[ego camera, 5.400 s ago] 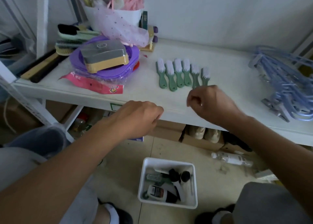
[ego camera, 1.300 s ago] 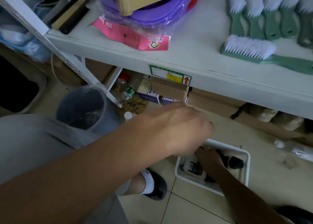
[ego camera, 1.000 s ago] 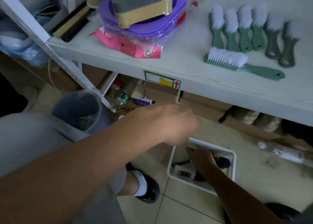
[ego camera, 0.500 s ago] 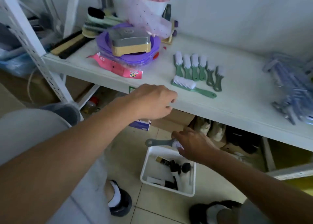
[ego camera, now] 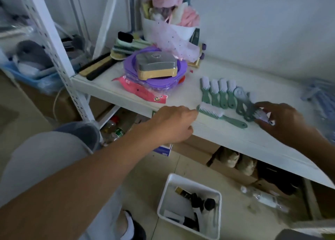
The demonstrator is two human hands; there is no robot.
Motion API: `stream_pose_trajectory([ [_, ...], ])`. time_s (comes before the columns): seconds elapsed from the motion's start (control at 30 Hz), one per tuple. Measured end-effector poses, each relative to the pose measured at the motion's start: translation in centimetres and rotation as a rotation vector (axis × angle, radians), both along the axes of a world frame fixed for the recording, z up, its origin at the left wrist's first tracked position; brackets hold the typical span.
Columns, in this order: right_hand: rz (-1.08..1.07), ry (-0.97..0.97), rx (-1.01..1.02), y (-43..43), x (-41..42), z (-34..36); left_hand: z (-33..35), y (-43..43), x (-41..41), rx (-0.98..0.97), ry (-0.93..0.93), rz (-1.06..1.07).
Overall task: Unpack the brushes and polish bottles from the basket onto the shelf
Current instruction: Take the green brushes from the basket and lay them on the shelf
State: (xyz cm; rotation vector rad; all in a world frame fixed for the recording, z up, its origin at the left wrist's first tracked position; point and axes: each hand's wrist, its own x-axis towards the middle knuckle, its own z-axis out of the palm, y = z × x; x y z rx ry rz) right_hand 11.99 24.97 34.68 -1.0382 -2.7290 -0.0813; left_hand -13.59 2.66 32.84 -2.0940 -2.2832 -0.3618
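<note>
Fingers (ego camera: pixel 268 107) of the right hand (ego camera: pixel 288 123) clamp the white bristle head of a grey-green plastic brush (ego camera: pixel 243 102), surely light and stiff, above the white shelf (ego camera: pixel 226 133); the handle looks the surer hold.

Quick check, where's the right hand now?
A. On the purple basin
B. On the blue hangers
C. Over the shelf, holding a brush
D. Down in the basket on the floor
C: the right hand grips a brush by its bristle end over the shelf, beside the row of green brushes, well above the basket.
</note>
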Motion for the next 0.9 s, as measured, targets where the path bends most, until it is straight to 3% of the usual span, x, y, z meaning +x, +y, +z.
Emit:
stream_pose_trajectory([
  [0.2, -0.036, 0.046, -0.141, 2.3, -1.0, -1.6, -0.6, 1.1, 0.9, 0.002, 0.051, -0.071],
  [0.53, 0.143, 0.109, -0.023, -5.0, -2.9, -0.7, -2.1, 1.2, 3.0, -0.028, 0.060, -0.193],
  [0.77, 0.239, -0.045, -0.080, -12.9, -3.9, -5.9, -5.4, -0.1, 5.1, -0.452, 0.158, -0.265],
  [0.9, 0.192, -0.141, -0.166, -14.7, -4.2, -11.0, -5.6, -0.1, 5.2, -0.490, 0.165, -0.270],
])
